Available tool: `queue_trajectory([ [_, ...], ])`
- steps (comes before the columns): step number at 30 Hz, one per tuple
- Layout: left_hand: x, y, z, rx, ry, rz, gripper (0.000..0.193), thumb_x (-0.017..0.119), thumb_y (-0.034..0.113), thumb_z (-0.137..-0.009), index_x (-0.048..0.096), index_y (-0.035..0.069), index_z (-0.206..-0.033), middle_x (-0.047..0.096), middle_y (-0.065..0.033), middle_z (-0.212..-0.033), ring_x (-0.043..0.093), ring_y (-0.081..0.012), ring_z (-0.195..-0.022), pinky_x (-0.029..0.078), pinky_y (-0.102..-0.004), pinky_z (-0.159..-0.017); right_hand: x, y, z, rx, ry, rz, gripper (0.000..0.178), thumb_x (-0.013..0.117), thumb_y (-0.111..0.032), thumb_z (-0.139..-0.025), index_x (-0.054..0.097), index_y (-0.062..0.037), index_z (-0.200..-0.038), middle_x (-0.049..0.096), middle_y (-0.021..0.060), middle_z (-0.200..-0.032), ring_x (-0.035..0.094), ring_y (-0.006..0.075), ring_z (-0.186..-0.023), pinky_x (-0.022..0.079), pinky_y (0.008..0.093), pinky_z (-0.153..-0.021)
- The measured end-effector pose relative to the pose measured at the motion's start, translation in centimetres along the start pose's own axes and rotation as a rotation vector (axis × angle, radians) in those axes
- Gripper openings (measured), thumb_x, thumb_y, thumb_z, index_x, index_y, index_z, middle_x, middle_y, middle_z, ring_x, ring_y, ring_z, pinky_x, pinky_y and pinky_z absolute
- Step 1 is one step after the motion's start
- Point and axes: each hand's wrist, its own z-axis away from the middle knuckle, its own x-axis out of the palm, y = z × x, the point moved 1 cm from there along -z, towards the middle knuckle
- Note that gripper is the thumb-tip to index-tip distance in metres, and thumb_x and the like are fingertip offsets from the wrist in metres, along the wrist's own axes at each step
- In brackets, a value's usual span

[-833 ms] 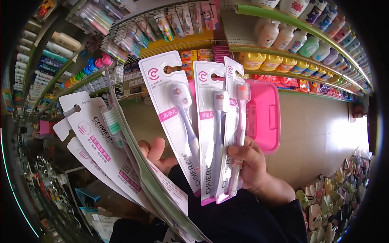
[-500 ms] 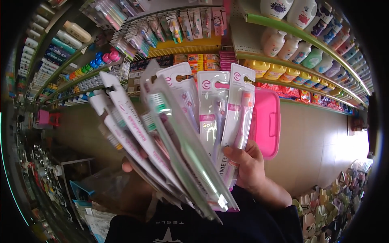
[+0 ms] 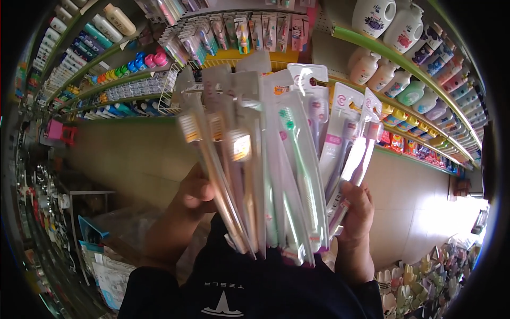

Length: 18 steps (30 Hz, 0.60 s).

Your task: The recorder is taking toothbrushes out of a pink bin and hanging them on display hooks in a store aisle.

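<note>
A fan of several packaged toothbrushes is spread between my two hands in front of my chest. My left hand grips the fan's left side, where the packs hold toothbrushes with amber handles. My right hand closes on the right end, its thumb lying over the packs with purple and pink toothbrushes. Green-handled toothbrushes stand in the middle. Glare and motion blur soften the left packs, and the fingers behind the fan are hidden.
Racks of hanging toothbrush packs stand ahead. Shelves of bottles rise at the right and left. Slippers crowd the lower right. A metal-legged stand and plastic-wrapped goods are at lower left.
The fan has swung to the right and turned more face-on, showing amber-handled toothbrushes. My left hand has come into clearer view. The pink basket behind the packs no longer shows.
</note>
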Motion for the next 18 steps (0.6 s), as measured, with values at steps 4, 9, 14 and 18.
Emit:
queue_trajectory([
  [4,0.8,-0.7,-1.1,0.012,-0.047,-0.072,0.051,0.069,0.014,-0.082,0.05,-0.001,-0.127,0.062,-0.0119,-0.108,0.063,-0.0242,-0.099,0.053,-0.0387,-0.088,-0.7,-1.0,0.3,-0.044,-0.006,-0.011,0.03,0.056,-0.009,-0.087,0.061,0.0082,-0.11,0.069,0.0178,-0.095,0.07,0.0236,-0.08,0.058,0.034,-0.076],
  [9,0.9,-1.4,-1.3,0.026,-0.094,-0.035,0.055,0.069,0.015,-0.085,0.047,0.002,-0.134,0.061,-0.0142,-0.116,0.062,-0.0247,-0.105,0.052,-0.0396,-0.089,-1.3,-1.4,0.9,-0.084,-0.038,-0.007,0.034,0.054,-0.008,-0.086,0.059,0.0076,-0.115,0.069,0.0194,-0.101,0.07,0.0267,-0.085,0.058,0.0364,-0.08],
  [14,-1.6,-1.8,-0.6,0.087,-0.193,0.091,0.077,0.073,0.018,-0.083,0.03,-0.003,-0.144,0.051,-0.0284,-0.13,0.059,-0.0368,-0.114,0.055,-0.0487,-0.091,-2.6,-1.0,0.9,-0.124,-0.056,-0.048,0.042,0.046,-0.013,-0.09,0.049,0.0111,-0.124,0.066,0.0257,-0.106,0.07,0.0338,-0.087,0.061,0.0417,-0.078],
  [18,-1.2,-2.0,-0.4,0.062,-0.186,0.216,0.072,0.065,0.011,-0.082,0.029,-0.008,-0.142,0.048,-0.0349,-0.129,0.057,-0.0424,-0.116,0.055,-0.0518,-0.09,-2.0,-0.9,1.2,-0.115,-0.06,-0.093,0.041,0.05,-0.013,-0.088,0.051,0.01,-0.122,0.066,0.0241,-0.105,0.07,0.0323,-0.088,0.06,0.0415,-0.078],
])
